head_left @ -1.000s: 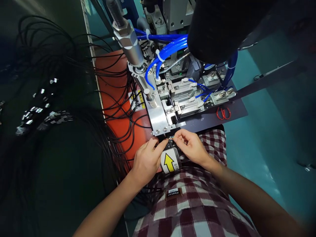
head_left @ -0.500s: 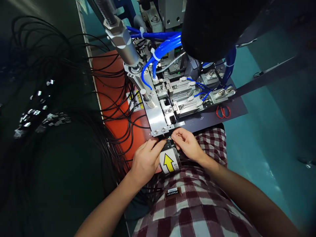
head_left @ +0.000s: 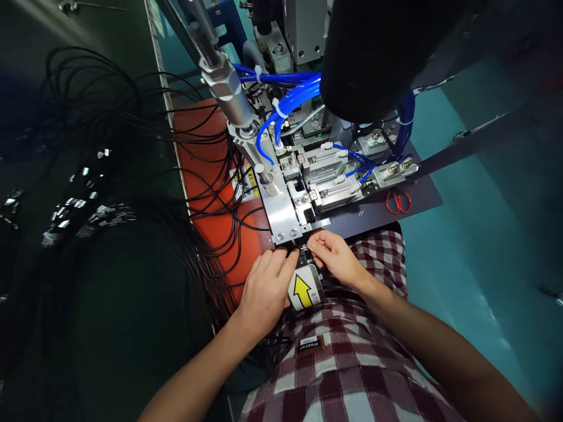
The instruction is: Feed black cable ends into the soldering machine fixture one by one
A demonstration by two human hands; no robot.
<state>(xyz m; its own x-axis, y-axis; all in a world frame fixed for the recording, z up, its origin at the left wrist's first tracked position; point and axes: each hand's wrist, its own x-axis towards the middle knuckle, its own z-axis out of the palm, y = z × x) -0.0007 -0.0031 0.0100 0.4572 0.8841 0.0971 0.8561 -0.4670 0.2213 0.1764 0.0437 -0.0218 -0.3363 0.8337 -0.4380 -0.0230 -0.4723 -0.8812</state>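
Observation:
My left hand (head_left: 265, 285) and my right hand (head_left: 335, 257) meet at the near edge of a metal machine fixture (head_left: 288, 211), just above a plate with a yellow arrow (head_left: 305, 287). Both hands are closed in a pinch on a small dark cable end (head_left: 302, 254) between them. The fingertips hide most of that piece. Black cables (head_left: 220, 193) loop from the left over an orange mat (head_left: 206, 176) toward my left hand.
The machine carries blue air hoses (head_left: 290, 97) and a steel cylinder (head_left: 224, 88). Red scissors (head_left: 398, 202) lie on the dark base plate to the right. A bundle of cables with metal plug ends (head_left: 83, 205) hangs in the dark at left. The teal surface (head_left: 461, 234) lies right.
Both hands stay pinched at the same spot by the fixture edge; the fingers have shifted only slightly. The view has drifted a little.

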